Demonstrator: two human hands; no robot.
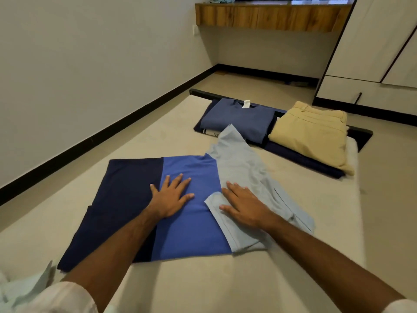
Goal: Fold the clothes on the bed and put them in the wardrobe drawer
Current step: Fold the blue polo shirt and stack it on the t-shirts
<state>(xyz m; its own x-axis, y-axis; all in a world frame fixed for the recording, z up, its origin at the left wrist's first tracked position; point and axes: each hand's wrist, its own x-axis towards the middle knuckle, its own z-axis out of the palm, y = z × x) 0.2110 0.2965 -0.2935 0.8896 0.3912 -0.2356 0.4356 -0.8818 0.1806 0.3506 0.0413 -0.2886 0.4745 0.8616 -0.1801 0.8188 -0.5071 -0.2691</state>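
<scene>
Nearest to the camera, two bare forearms reach forward over the bed (293,256), with pale sleeves at the lower edge of the view. The main landmark is the colour-block shirt (187,222), which lies flat on the mattress with a dark navy part, a bright blue part and a light blue part. The left hand (172,196) rests flat on the shirt, where the navy part meets the bright blue part; its fingers are spread and straight, so this grip is wide and holds nothing. The right hand (244,205) lies flat on the light blue part, which is folded over the bright blue part, and its fingers are also straight and press the cloth down. Behind the shirt, near the far end of the bed, a folded grey-blue garment (237,118) with a white label lies on top of darker folded clothes. Just beside it, folded beige trousers (313,132) rest on a dark navy garment (300,160). Farther behind the shirt stands the white wardrobe (372,41), and a wooden shelf (266,16) is fixed to the far wall.
</scene>
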